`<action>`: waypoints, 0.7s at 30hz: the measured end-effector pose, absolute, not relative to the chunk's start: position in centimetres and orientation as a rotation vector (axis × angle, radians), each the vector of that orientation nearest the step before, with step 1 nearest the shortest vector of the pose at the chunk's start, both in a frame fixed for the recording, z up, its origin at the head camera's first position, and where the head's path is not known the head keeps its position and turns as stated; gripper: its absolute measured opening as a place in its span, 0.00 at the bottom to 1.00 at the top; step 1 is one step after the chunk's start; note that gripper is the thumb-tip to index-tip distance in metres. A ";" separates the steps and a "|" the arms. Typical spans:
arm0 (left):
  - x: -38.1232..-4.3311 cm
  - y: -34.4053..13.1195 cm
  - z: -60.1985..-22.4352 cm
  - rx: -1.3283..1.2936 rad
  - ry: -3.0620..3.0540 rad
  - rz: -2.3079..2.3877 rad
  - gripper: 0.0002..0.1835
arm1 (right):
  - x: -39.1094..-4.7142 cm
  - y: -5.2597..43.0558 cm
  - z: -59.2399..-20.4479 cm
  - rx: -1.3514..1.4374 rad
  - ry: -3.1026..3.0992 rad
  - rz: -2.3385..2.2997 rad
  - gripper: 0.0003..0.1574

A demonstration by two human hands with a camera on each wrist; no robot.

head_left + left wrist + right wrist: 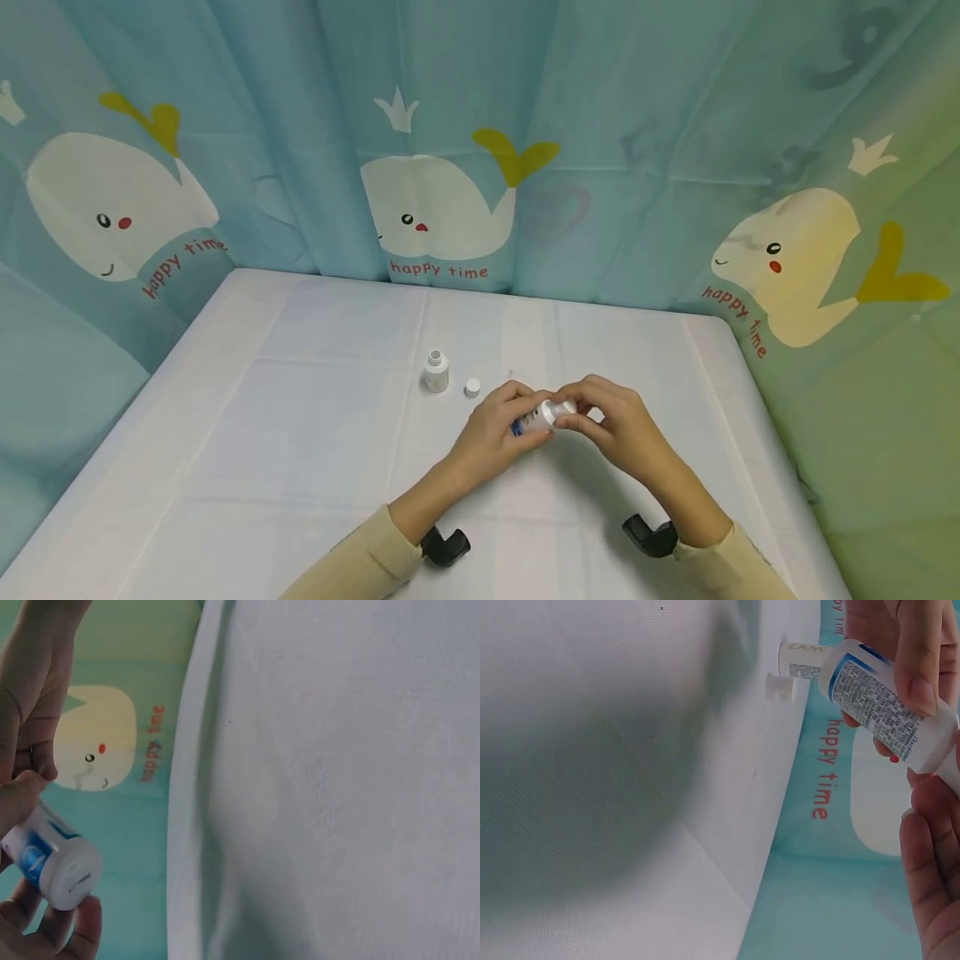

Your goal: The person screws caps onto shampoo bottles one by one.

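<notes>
My left hand (495, 429) grips a small white bottle (536, 419) with a blue and white label, held tilted above the table. In the left wrist view the bottle's flat base (73, 876) faces the camera. The right hand (611, 421) pinches the white cap (564, 407) at the bottle's upper end between thumb and fingers. In the right wrist view the label's fine print (874, 705) shows, with the right fingers (934, 847) below the cap end. Left of the hands, a second white bottle (437, 372) stands upright, uncapped, beside a loose white cap (472, 387).
A pale cloth covers the table (300, 433). Behind and around it hangs a blue-green curtain (285, 125) printed with whales. Black curved wrist mounts (446, 547) sit at both wrists, next to beige sleeves (360, 558).
</notes>
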State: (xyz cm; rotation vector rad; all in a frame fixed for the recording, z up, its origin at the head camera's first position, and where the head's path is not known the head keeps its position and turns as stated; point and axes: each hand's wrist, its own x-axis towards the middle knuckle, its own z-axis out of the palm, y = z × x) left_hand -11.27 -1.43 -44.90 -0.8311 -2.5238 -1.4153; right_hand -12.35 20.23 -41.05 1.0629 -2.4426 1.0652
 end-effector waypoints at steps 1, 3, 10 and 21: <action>-11.2 -1.3 -44.9 -0.829 -2.515 -1.407 0.26 | -12.3 20.3 -41.1 1.046 -2.449 1.063 0.21; -11.2 -1.1 -44.9 -0.819 -2.494 -1.383 0.26 | -12.2 20.3 -41.1 1.025 -2.444 1.068 0.22; -11.6 -0.6 -44.9 -0.745 -2.447 -1.399 0.25 | -12.2 20.3 -41.4 0.928 -2.391 1.150 0.28; -13.8 0.3 -45.3 -0.533 -2.467 -1.782 0.22 | -12.6 21.0 -42.5 0.607 -2.589 1.303 0.24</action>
